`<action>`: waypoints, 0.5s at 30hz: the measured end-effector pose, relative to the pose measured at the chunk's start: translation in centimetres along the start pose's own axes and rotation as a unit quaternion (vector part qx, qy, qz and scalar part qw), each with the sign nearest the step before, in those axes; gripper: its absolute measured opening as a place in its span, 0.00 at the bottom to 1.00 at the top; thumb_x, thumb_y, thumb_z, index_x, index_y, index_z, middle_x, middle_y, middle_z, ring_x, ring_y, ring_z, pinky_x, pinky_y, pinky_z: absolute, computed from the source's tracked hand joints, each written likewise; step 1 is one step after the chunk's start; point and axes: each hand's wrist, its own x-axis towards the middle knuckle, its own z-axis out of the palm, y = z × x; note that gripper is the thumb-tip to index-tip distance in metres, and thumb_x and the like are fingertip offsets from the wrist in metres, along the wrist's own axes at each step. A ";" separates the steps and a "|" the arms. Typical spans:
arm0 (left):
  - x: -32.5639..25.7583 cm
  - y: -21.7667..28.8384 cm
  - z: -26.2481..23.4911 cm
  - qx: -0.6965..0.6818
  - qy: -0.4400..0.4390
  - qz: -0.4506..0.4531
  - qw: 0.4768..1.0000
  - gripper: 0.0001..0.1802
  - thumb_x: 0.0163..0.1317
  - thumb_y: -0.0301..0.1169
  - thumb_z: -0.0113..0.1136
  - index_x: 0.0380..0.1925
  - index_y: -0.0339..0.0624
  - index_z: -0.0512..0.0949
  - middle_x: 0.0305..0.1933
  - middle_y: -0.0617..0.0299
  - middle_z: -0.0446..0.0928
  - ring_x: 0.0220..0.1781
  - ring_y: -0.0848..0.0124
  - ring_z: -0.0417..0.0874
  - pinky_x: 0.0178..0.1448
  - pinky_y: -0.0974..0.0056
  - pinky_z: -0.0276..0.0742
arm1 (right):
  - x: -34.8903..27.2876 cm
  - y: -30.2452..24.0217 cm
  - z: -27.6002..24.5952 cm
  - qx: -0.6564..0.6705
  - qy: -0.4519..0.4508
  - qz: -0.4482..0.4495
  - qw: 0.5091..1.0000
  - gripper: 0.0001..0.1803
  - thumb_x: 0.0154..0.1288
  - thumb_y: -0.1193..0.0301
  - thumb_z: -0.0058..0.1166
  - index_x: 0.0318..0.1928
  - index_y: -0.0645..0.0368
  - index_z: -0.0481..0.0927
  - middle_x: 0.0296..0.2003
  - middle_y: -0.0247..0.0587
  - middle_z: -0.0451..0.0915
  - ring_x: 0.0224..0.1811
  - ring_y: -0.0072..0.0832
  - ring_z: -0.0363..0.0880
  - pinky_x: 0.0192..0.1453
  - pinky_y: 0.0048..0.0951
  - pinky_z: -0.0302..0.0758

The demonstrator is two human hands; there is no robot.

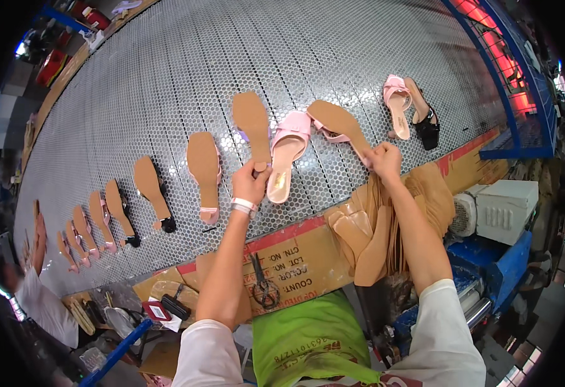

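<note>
While the grip of our left hand is closed in a pinch on the heel end of a lilac-strapped sandal with a square-toed tan sole, the grip of our right hand is closed on the heel end of a pink-strapped sandal with a similar tan sole. Both are sole up over the grey honeycomb-patterned worktop, toes pointing far; we cannot tell whether they rest on it. Between them a glossy pink open-toed sandal lies insole up, just beside our left hand. We judge these sandals light, with stiff soles and softer straps that could crease, and the smooth tan faces may be slippery or scuff easily. The narrow heel end looks the best place to take hold, clear of the straps. Near and right, a sheaf of thin tan sole-shaped pieces hangs by our right forearm.
</note>
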 end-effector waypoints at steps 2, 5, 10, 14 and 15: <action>-0.4 -0.2 0.5 0.023 0.033 -0.013 0.999 0.09 0.55 0.29 0.66 0.34 0.36 0.80 0.21 0.61 0.77 0.23 0.78 0.74 0.30 0.68 0.70 | 0.2 -0.1 0.4 0.041 0.017 0.019 0.999 0.14 0.51 0.75 0.65 0.19 0.63 0.71 0.16 0.42 0.78 0.16 0.21 0.76 0.18 0.26 0.73; -2.9 -1.6 2.1 0.043 0.129 0.007 0.991 0.09 0.55 0.28 0.65 0.35 0.36 0.79 0.22 0.57 0.78 0.25 0.73 0.78 0.32 0.65 0.73 | 0.5 0.3 1.2 0.092 0.050 0.067 0.992 0.14 0.53 0.75 0.64 0.19 0.63 0.71 0.17 0.41 0.77 0.17 0.22 0.77 0.18 0.26 0.75; -5.8 -0.9 4.5 0.003 0.139 -0.057 0.989 0.11 0.55 0.26 0.63 0.38 0.35 0.79 0.26 0.56 0.79 0.27 0.66 0.80 0.35 0.63 0.75 | 0.2 -0.4 1.0 0.206 0.121 0.120 0.963 0.14 0.51 0.71 0.64 0.19 0.61 0.72 0.18 0.41 0.80 0.17 0.26 0.79 0.22 0.30 0.74; -5.3 1.6 6.0 0.139 0.212 0.073 0.965 0.30 0.49 0.24 0.63 0.55 0.35 0.68 0.56 0.41 0.65 0.55 0.50 0.70 0.58 0.53 0.68 | 2.7 3.2 0.8 0.192 0.082 0.116 0.971 0.15 0.53 0.66 0.64 0.25 0.64 0.74 0.22 0.43 0.78 0.22 0.26 0.76 0.23 0.31 0.72; -6.4 2.6 6.0 0.147 0.183 0.117 0.965 0.31 0.48 0.24 0.63 0.55 0.36 0.68 0.59 0.39 0.62 0.56 0.48 0.68 0.59 0.53 0.68 | 3.5 2.9 -0.1 0.213 0.095 0.126 0.964 0.16 0.53 0.64 0.64 0.28 0.65 0.74 0.24 0.44 0.78 0.26 0.25 0.76 0.24 0.31 0.73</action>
